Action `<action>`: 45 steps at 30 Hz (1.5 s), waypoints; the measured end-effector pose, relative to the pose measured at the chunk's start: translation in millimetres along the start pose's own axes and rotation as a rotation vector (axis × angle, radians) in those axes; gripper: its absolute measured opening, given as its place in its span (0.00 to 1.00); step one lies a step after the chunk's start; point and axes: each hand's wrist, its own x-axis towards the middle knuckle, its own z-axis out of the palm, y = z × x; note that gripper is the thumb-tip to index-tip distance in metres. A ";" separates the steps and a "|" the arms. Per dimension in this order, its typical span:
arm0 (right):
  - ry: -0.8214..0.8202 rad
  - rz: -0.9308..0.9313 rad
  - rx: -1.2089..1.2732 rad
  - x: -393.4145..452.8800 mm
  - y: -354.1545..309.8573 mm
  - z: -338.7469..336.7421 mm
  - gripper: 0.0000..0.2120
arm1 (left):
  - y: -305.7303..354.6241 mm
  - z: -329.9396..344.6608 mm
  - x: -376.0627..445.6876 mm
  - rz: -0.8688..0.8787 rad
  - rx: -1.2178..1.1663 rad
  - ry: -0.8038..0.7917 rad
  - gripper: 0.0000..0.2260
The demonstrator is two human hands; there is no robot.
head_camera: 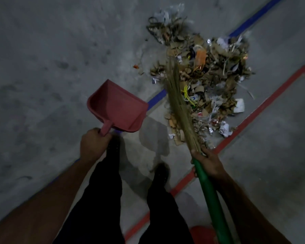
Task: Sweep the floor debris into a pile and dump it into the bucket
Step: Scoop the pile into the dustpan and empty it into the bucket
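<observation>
Debris pile [202, 76] of crumpled scraps; hands clasping plastic dustpan [116, 107], straw broom [179, 103].

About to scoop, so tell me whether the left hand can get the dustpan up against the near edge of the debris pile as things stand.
Probably yes. The left hand grips the dustpan by its handle, held empty, with bare floor between it and the debris pile. Only the broom, lying over the pile's near left side, might crowd it.

Head camera looks steeply down at the floor [42, 67] from standing height.
</observation>
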 end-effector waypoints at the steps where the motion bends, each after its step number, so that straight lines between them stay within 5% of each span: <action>1: 0.001 0.003 0.030 -11.5 -14.9 8.9 0.08 | 5.0 -20.1 3.9 0.020 0.008 -0.011 0.16; 17: 0.037 -0.020 0.279 -64.8 -219.7 122.3 0.10 | 134.5 -268.7 112.9 0.234 0.174 0.060 0.12; 32: 0.056 0.155 0.518 73.8 -479.1 142.8 0.18 | 361.6 -350.4 340.6 0.293 0.310 -0.013 0.11; 45: 0.183 0.167 0.418 211.3 -626.7 195.1 0.12 | 525.2 -311.9 544.7 0.512 0.711 -0.152 0.13</action>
